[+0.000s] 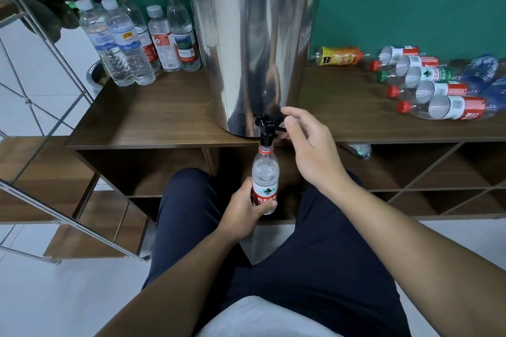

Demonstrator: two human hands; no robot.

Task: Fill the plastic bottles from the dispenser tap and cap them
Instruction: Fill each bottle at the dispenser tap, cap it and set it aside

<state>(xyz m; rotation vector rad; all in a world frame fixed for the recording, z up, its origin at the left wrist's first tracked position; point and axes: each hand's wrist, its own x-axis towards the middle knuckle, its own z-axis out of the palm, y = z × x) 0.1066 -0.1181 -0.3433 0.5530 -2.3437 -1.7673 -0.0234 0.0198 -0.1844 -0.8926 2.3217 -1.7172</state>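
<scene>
Left hand [242, 212] wrapped round the lower half of a bottle [265, 178], thumb across the red label, holding it upright with the open neck right under the black tap [266, 128]. Bottle at 6 o'clock from the dispenser [254, 44], below the front edge of the shelf [153, 117]; clear liquid visible in the upper part, exact level hard to judge. Right hand [306, 145] at 3 o'clock from the tap, fingers curled, thumb and fingertips on the small black lever at the tap's side; whether pinching or only touching, cannot tell. Steel dispenser standing upright mid-shelf, tap overhanging the edge. Filled bottles [128, 38] standing capped at 9 to 10 o'clock from the dispenser, white and red caps. Empty bottles [438, 90] lying on their sides at 3 o'clock, mostly red-capped, one green-capped, with a yellow-labelled bottle [339, 56] nearest the dispenser. Dark trousers [301, 254] below, knees on either side of the held bottle. Metal rack [41, 90] at far 9 o'clock.
</scene>
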